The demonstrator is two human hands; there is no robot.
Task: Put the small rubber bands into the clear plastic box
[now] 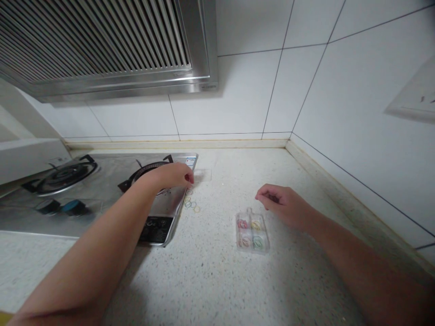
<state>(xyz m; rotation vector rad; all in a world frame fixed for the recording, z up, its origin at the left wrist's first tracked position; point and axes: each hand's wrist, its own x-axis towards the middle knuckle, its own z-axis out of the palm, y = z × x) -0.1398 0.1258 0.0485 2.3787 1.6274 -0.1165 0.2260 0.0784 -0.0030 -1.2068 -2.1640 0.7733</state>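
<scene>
My left hand (178, 175) reaches over the edge of the stove, its fingers pinched together and pointing down. What it may hold is too small to make out. Just below its fingertips, several thin coloured rings (192, 205), like small rubber bands, lie loose on the counter. A clear plastic box (252, 232) with compartments sits at the centre right; its sections hold red, yellow, pinkish and green rings. Above the box's upper right corner hovers my right hand (280, 199), fingers curled and tips together. Anything between those fingertips is not visible.
A gas stove (112, 206) with burners and knobs fills the left of the speckled counter (210, 280). A faint clear plastic piece (204, 174) lies beside my left hand. The range hood (129, 81) hangs overhead, and tiled walls (244, 99) close off the back and right.
</scene>
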